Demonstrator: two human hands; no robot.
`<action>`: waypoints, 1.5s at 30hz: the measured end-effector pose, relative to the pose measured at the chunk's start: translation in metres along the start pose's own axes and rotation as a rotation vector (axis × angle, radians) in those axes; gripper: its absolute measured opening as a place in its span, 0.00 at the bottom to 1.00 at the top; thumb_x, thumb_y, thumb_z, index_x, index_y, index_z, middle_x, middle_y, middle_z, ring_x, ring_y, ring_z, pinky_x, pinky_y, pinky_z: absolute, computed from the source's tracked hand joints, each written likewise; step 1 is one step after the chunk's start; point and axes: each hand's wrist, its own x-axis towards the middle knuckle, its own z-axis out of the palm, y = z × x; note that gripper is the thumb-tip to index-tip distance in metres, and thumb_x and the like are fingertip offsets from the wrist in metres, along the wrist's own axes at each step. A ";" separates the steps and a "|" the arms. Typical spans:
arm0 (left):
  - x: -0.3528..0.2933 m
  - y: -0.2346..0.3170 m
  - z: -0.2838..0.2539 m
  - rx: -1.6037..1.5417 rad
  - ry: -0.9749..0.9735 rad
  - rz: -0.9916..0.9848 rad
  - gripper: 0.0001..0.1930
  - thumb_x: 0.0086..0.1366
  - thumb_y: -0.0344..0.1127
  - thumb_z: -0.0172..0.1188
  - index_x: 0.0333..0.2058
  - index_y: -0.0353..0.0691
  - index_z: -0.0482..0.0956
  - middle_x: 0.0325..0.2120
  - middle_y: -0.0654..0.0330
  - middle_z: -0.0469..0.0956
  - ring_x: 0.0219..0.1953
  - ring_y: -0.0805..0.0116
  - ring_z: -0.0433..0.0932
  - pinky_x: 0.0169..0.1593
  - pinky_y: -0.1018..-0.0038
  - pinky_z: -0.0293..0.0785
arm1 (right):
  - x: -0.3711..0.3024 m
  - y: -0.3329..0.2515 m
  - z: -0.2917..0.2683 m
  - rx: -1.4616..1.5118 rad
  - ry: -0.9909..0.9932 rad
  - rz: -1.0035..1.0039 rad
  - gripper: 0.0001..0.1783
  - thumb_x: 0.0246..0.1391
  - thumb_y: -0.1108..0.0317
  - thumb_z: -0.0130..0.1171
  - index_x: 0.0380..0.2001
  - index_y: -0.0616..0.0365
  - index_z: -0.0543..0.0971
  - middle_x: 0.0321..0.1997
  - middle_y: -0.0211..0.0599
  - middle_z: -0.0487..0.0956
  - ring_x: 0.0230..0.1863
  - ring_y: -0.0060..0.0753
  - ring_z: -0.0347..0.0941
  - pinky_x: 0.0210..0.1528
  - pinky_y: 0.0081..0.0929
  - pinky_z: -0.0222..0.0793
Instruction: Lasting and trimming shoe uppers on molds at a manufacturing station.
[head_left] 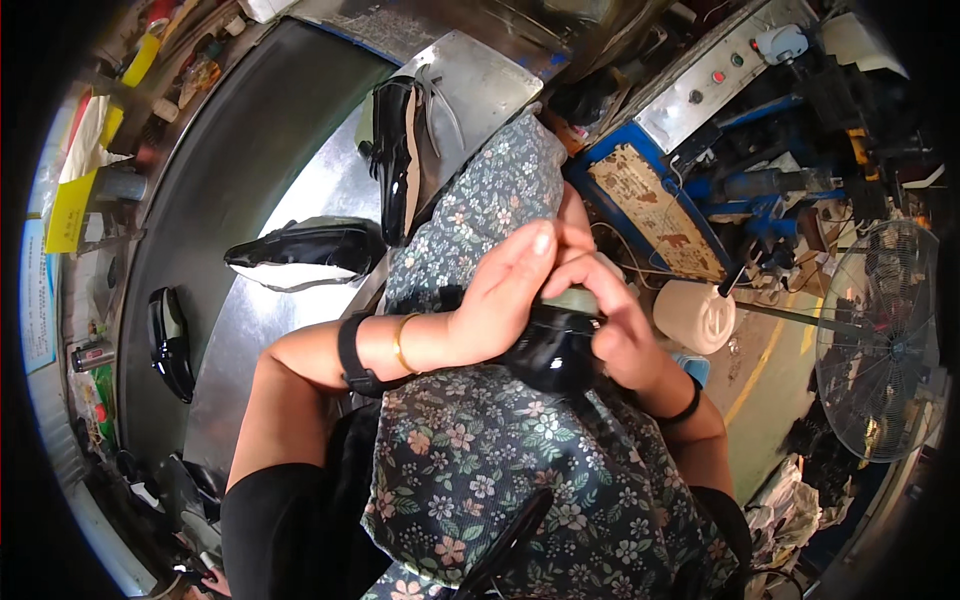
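Conveyor belt: dark strip off to the left, pretty sure it's a conveyor, with one black shoe on it.
Metal tabletop: runs alongside the belt, two more shoes up there, one with a white sole edge, one with a beige strip. Within easy reach of the left arm, which is probably why they're parked there.
Floral apron: covers the lap, likely keeping clothes clean and giving the work a soft rest.
Glossy black shoe: the one in hand, over the lap between both palms, pale green lining showing. My guess is the lap takes its weight.
Right hand: fingers bent around the shoe's rim; can't tell if they're pinching anything.
Left hand: palm beside the shoe, fingers look close together, tips mostly hidden.
Gold bangle: left wrist, next to a black strap.
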 end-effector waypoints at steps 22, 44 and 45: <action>-0.001 -0.027 -0.165 -0.046 0.670 -0.211 0.37 0.59 0.27 0.64 0.63 0.26 0.54 0.46 0.54 0.78 0.46 0.65 0.77 0.51 0.72 0.73 | 0.269 0.124 -0.107 0.075 0.587 -0.097 0.32 0.50 0.68 0.62 0.59 0.62 0.67 0.53 0.42 0.74 0.50 0.31 0.71 0.52 0.25 0.67; 0.016 0.007 -0.036 0.398 0.184 0.090 0.50 0.59 0.29 0.66 0.68 0.26 0.35 0.63 0.45 0.61 0.63 0.61 0.62 0.65 0.70 0.58 | 0.093 0.054 -0.013 0.435 0.383 -0.158 0.40 0.66 0.61 0.52 0.71 0.63 0.44 0.72 0.41 0.54 0.69 0.32 0.54 0.68 0.29 0.51; 0.016 0.006 -0.030 0.482 0.176 0.154 0.50 0.59 0.29 0.65 0.68 0.27 0.35 0.62 0.43 0.62 0.63 0.60 0.64 0.64 0.69 0.60 | 0.088 0.050 -0.016 0.292 0.412 -0.180 0.41 0.66 0.61 0.52 0.71 0.65 0.43 0.72 0.42 0.53 0.69 0.33 0.55 0.68 0.29 0.51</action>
